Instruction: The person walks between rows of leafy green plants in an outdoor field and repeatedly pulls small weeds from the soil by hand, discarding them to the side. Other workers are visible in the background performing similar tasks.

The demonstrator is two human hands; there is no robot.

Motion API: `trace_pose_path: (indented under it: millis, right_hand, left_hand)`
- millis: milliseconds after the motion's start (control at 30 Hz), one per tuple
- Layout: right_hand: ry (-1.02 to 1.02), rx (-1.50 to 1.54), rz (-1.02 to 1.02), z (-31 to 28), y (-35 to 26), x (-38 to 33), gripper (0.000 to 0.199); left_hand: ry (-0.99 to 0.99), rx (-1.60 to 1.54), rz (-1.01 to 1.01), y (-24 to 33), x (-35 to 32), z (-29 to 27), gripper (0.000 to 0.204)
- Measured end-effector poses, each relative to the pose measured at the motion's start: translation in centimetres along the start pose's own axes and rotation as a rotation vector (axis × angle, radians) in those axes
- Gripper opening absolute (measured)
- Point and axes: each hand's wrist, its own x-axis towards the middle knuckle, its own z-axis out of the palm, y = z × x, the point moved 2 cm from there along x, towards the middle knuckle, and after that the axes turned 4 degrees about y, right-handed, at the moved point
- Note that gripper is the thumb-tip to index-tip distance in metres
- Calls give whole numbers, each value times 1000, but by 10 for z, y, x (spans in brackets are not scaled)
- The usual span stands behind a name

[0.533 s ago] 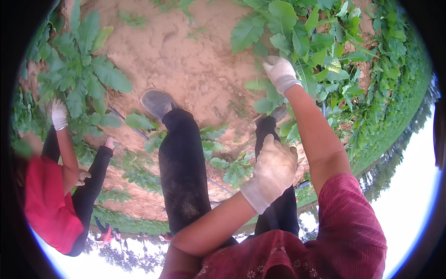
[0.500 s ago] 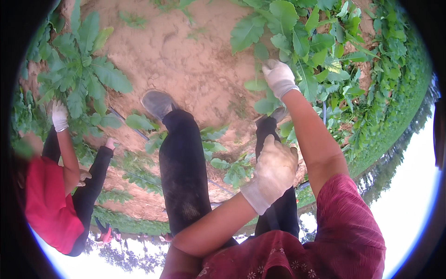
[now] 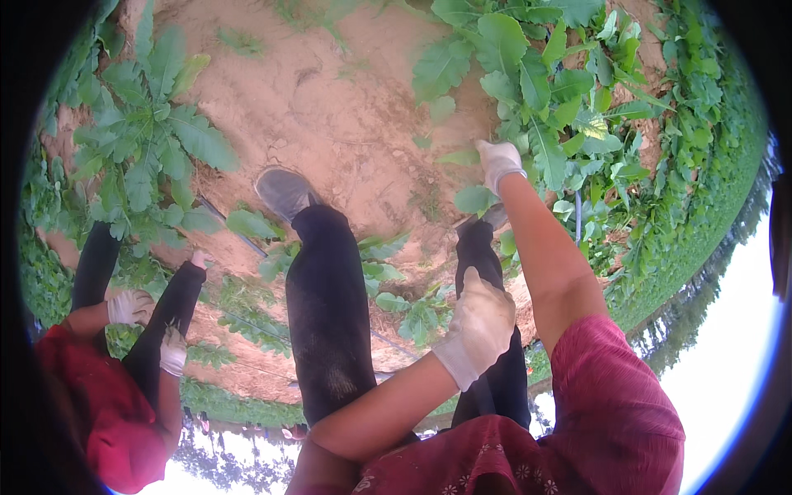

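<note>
My right hand (image 3: pixel 500 162), in a pale glove, is closed at the edge of a large leafy green plant (image 3: pixel 528 82). Its fingers appear pinched on a leaf (image 3: pixel 459 157) beside the fingertips, though the exact grip is partly hidden. Nearer to my body, my left hand (image 3: pixel 480 323), also gloved and soiled, hovers in front of my right leg. Its fingers are curled inward with the thumb side up. Whatever it may hold is hidden inside the fist.
Bare reddish soil (image 3: pixel 346 124) lies ahead of my left shoe (image 3: pixel 285 194). Another broad-leaved plant (image 3: pixel 157 132) grows at the left, near a dark hose (image 3: pixel 231 227). A co-worker in a red shirt (image 3: pixel 107 412) bends close on my left. Dense green rows (image 3: pixel 701 165) run along the right.
My right hand has drawn slightly toward me, and nearby leaves have shifted. My left hand has dropped a little. The co-worker's gloved hands have moved from the left plant to beside their legs.
</note>
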Motion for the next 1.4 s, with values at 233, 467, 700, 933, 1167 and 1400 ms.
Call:
trace_pose_path:
  millis: [233, 467, 700, 933, 1167, 1400]
  right_hand:
    - [-313, -572, -460, -16, -21, 1, 36]
    - [-42, 88, -672, -32, -156, -44, 60]
    - [38, 191, -401, -62, -241, -23, 55]
    - [262, 73, -464, -57, -245, 5, 52]
    - [127, -50, -393, -11, -331, 88, 50]
    - [-148, 1102, -254, -15, -281, 75, 40]
  left_hand:
    - [43, -12, -2, -5, -9, -10, 22]
    - [-39, -69, 84, -11, -18, -33, 24]
    - [-40, -155, 115, -59, -60, -68, 34]
    - [89, -236, 145, -66, -65, -80, 34]
    - [375, -351, 124, -74, -62, -74, 33]
    - [388, -354, 123, -65, -59, -77, 32]
